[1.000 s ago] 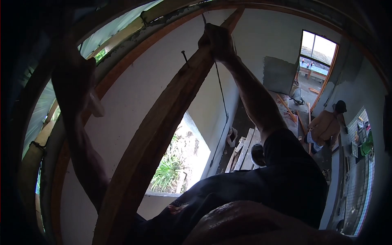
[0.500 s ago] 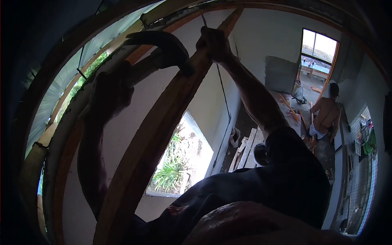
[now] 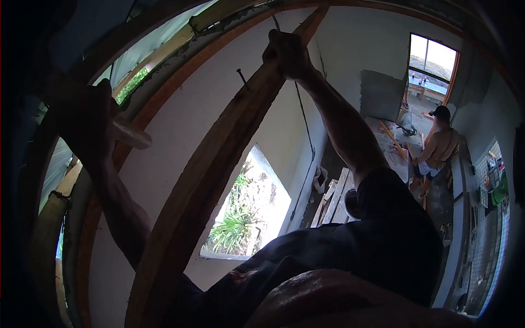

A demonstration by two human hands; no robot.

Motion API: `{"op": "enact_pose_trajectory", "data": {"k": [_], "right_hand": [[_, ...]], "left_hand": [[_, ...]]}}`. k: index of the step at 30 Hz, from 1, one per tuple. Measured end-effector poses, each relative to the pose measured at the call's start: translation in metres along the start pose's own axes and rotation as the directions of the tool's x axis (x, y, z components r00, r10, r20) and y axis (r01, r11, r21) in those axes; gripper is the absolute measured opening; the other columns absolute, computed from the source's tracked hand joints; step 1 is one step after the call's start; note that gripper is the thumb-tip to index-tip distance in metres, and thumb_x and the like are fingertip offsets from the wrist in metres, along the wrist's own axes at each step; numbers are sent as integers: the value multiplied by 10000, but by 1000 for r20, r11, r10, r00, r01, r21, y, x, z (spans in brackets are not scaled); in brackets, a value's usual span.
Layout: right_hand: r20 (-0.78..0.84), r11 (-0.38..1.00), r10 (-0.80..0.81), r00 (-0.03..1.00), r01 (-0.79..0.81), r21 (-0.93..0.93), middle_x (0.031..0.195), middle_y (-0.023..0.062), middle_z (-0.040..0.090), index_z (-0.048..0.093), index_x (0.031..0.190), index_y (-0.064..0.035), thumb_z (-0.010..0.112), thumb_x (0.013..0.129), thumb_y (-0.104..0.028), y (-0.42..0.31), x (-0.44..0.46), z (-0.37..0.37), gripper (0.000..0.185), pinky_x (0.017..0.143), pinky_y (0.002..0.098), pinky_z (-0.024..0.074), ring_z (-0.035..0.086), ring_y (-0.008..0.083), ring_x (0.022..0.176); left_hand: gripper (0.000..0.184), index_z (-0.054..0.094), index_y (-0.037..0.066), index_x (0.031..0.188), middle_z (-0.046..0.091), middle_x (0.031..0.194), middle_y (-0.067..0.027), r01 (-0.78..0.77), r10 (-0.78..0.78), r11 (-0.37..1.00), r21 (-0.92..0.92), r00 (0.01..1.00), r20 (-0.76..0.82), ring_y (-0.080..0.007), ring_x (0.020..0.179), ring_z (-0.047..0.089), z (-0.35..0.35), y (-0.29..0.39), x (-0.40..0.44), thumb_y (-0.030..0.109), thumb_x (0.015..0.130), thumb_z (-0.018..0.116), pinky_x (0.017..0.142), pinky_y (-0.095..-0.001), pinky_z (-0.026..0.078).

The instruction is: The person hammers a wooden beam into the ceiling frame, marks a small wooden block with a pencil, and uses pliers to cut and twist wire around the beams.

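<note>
A long wooden beam point(image 3: 205, 153) runs slantwise from the bottom left up to the top middle. My right hand point(image 3: 290, 54) is closed around its upper part. A nail point(image 3: 243, 78) stands out of the beam's upper edge, a short way below that hand. At the far left, my left hand point(image 3: 87, 117) is raised in shadow, closed on a hammer whose pale handle end point(image 3: 134, 134) sticks out below the fist. The hammer's head is lost in the dark. A thin dark rod point(image 3: 275, 22) shows just above my right hand.
A co-worker point(image 3: 437, 145) stands at the right, below the doorway point(image 3: 432, 68). Wooden planks point(image 3: 333, 199) lie on the floor below me. A window opening point(image 3: 249, 210) is in the pale wall behind the beam. Roof timbers point(image 3: 49, 229) and metal roofing curve along the left.
My left hand has swung the hammer up and left, off the beam, so the nail now shows. My right hand keeps its grip on the beam. The co-worker has shifted posture.
</note>
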State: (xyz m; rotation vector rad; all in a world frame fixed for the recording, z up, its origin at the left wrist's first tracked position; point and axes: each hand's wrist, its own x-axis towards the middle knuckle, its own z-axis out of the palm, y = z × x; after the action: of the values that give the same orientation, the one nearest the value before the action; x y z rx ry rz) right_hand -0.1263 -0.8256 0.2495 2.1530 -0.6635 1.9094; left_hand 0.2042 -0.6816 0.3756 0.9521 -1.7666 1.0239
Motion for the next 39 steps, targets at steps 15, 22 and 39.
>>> {"op": "enact_pose_trajectory", "data": {"k": [15,22,39], "right_hand": [[0,995,71,997,-71,67,591,108,604,432,662,-27,388,875,-130,-6,3,-1,241,508,318,472,601,191,530],[8,995,94,996,-94,31,609,104,616,436,683,-25,379,894,-155,-4,3,-1,254,514,313,473,604,193,551],[30,995,2,1000,1,-104,617,111,622,435,712,-22,379,881,-131,0,4,-1,208,546,330,487,627,229,569]], "left_hand": [[203,597,-7,850,630,688,-116,-77,50,994,76,952,301,-215,576,624,13,22,8,179,819,671,559,-330,481],[283,537,4,1033,647,960,-172,129,-87,983,-129,953,291,-313,855,666,1,37,-11,114,794,641,698,-394,535],[333,587,123,1087,643,786,-139,-399,336,913,82,851,403,-285,704,656,30,31,-9,110,763,663,652,-384,530]]}}
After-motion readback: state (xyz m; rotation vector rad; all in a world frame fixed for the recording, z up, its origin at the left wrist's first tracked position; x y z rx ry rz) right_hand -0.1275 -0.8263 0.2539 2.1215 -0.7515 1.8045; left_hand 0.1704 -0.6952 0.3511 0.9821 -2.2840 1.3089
